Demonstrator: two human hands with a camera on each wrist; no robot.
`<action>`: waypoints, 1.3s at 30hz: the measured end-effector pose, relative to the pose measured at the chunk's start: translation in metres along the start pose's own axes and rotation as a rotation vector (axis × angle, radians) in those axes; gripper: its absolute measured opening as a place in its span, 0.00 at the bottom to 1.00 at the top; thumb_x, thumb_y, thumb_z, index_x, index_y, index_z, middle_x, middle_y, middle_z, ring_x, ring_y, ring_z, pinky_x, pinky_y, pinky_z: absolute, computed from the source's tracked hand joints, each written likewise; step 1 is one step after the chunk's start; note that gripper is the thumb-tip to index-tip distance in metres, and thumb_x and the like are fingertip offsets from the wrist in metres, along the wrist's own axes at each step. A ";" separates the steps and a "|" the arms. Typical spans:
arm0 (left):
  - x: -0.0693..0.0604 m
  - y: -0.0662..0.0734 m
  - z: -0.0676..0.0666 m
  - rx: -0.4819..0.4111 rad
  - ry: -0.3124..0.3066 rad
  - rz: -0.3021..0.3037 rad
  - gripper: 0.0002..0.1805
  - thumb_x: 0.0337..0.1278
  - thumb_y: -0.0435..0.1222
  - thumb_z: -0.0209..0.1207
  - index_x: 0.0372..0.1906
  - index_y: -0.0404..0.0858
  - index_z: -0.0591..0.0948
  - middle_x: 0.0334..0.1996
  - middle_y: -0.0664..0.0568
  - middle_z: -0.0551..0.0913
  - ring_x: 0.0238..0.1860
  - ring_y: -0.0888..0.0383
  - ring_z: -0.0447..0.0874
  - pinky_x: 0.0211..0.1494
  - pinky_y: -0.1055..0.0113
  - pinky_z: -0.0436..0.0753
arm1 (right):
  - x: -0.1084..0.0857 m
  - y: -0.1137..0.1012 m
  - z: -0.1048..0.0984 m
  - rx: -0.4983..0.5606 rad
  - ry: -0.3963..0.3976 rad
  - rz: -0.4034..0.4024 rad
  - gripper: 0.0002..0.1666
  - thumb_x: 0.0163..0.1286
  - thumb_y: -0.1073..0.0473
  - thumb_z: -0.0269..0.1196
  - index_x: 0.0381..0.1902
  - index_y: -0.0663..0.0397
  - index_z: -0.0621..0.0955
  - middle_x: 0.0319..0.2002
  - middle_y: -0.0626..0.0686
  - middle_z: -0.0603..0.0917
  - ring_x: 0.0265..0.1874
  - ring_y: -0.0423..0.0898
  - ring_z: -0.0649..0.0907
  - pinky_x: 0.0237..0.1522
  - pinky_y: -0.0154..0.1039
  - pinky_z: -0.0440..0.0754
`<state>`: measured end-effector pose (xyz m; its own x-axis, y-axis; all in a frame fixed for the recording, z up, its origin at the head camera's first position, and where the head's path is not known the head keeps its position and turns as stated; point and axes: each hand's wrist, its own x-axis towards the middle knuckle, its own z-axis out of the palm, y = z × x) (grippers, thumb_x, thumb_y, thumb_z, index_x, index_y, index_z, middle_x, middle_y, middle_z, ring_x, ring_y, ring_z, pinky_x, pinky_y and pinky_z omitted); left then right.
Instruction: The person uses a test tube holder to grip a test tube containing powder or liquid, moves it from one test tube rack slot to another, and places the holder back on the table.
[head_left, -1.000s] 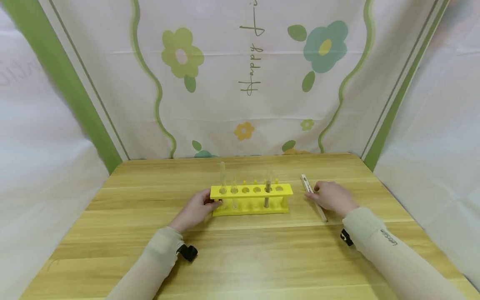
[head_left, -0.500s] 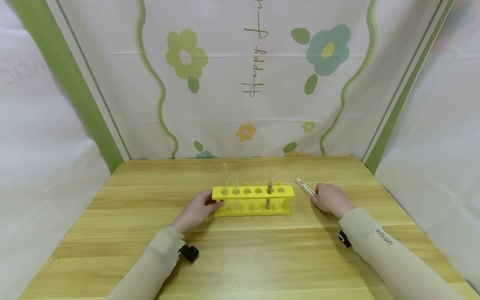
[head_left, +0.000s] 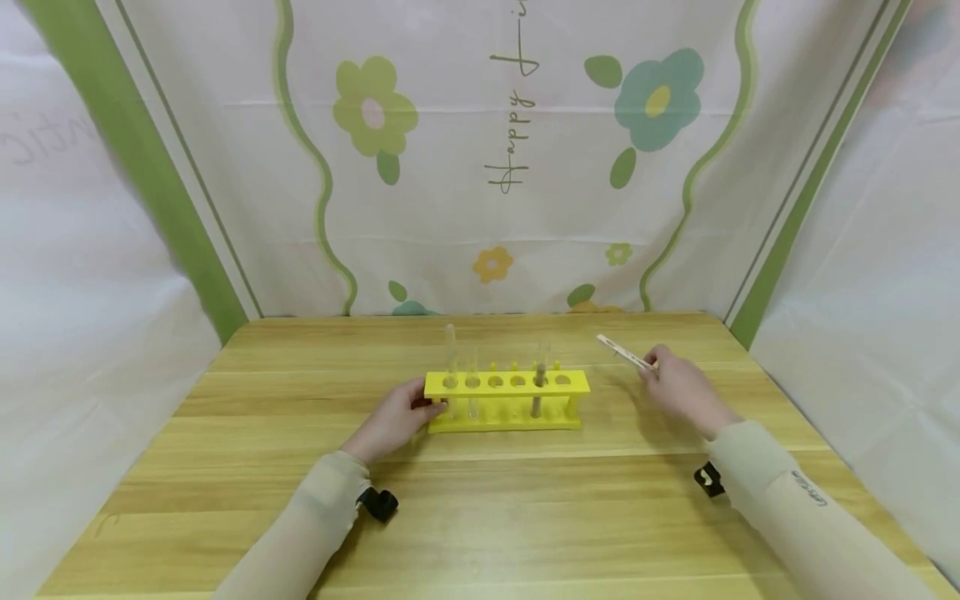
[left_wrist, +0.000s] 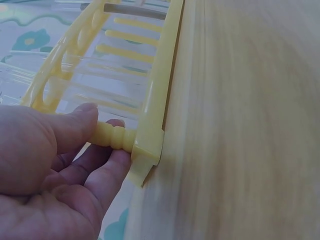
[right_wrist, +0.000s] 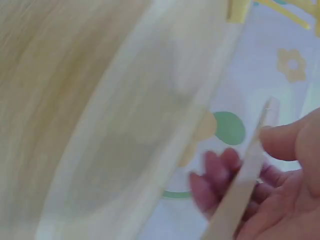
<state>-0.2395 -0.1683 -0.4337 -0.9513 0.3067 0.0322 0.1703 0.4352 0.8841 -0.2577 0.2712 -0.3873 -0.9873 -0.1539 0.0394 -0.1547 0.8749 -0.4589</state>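
My left hand (head_left: pixel 390 423) grips the left end post (left_wrist: pixel 116 136) of a yellow test tube rack (head_left: pixel 506 392), thumb on one side and fingers on the other. Two clear test tubes, one tall (head_left: pixel 450 354) and one shorter (head_left: pixel 473 358), stand in the leftmost holes. A third tube (head_left: pixel 537 406) with dark grey contents stands further right. Right of the rack, my right hand (head_left: pixel 684 390) holds a wooden test tube clamp (head_left: pixel 624 352) above the table. In the right wrist view the clamp (right_wrist: pixel 240 192) lies between thumb and fingers, slightly blurred.
The rack stands on a wood-grain table (head_left: pixel 480 508), with several small yellow pegs along its back. A white curtain (head_left: pixel 442 183) printed with flowers rises behind the table's far edge, and white sheets hang at both sides. Each wrist wears a black camera.
My right hand has taken hold of the test tube clamp and lifted it off the table, moving slightly right and back. The left hand and the rack have stayed in place.
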 end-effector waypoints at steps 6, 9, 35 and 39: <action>-0.001 0.003 -0.001 -0.024 -0.018 -0.019 0.11 0.68 0.34 0.60 0.52 0.41 0.79 0.44 0.51 0.82 0.39 0.53 0.77 0.40 0.62 0.78 | -0.007 -0.011 -0.013 0.023 0.066 -0.083 0.21 0.80 0.53 0.50 0.57 0.67 0.69 0.20 0.51 0.72 0.14 0.46 0.69 0.16 0.41 0.68; -0.002 0.004 -0.001 -0.030 -0.026 -0.021 0.10 0.69 0.34 0.59 0.51 0.39 0.79 0.42 0.49 0.82 0.36 0.51 0.77 0.37 0.62 0.78 | -0.011 -0.017 -0.018 -0.008 0.098 -0.121 0.24 0.80 0.49 0.50 0.56 0.66 0.72 0.22 0.51 0.74 0.16 0.46 0.68 0.19 0.42 0.67; -0.002 0.003 -0.001 -0.040 -0.026 -0.021 0.10 0.69 0.35 0.60 0.51 0.38 0.79 0.42 0.48 0.82 0.36 0.51 0.77 0.37 0.62 0.78 | -0.038 -0.070 -0.027 -0.222 0.436 -0.547 0.06 0.65 0.62 0.69 0.31 0.54 0.80 0.20 0.43 0.74 0.14 0.37 0.66 0.20 0.37 0.68; -0.002 0.004 0.000 -0.037 -0.023 -0.020 0.10 0.69 0.35 0.60 0.51 0.39 0.79 0.44 0.48 0.82 0.38 0.51 0.77 0.38 0.63 0.78 | -0.036 -0.077 -0.025 -0.219 0.443 -0.569 0.06 0.65 0.63 0.69 0.31 0.55 0.80 0.19 0.44 0.75 0.15 0.37 0.67 0.21 0.38 0.70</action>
<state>-0.2366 -0.1676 -0.4303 -0.9480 0.3182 0.0041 0.1415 0.4100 0.9010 -0.2113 0.2206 -0.3311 -0.6677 -0.4511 0.5922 -0.6036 0.7937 -0.0759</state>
